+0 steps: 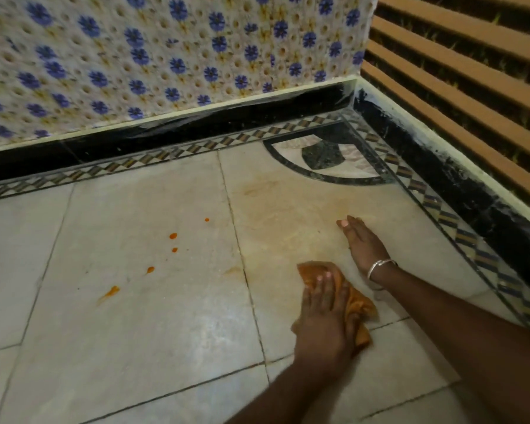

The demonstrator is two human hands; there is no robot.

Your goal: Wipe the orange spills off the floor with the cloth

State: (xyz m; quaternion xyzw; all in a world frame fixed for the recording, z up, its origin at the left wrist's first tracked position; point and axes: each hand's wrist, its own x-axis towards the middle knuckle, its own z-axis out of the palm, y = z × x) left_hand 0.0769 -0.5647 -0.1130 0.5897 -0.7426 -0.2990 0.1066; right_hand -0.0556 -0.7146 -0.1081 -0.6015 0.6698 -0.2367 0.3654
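- The cloth [361,307], orange and bunched, lies on the pale floor [135,347], just right of a dark tile joint [242,264].
- The left hand [325,319] is on top of the cloth. Its fingers are nearly straight and a little spread, and they press the cloth down without closing around it. The thumb I cannot make out.
- Just beyond the cloth, the right hand [363,243] rests flat on the floor with the fingers stretched together and holds nothing. A silver bangle [380,266] sits on its wrist.
- Left of the cloth the tiles are open for a long way. The orange spills [173,236] are there, well apart from the cloth: some small drops and one longer streak [112,291].
- Right of the cloth, a checked border strip [459,237] and a black skirting [471,194] close the floor quite near.
- Far beyond the cloth the skirting turns a corner, and a dark curved inlay [325,157] lies in this corner.
- Around the cloth and beyond it, the tile has a faint orange smear [288,215]. The floor is a bit shiny.
- Above the skirting beyond the cloth is a wall [166,56] with blue flowers. On the right are brown horizontal slats [471,56].
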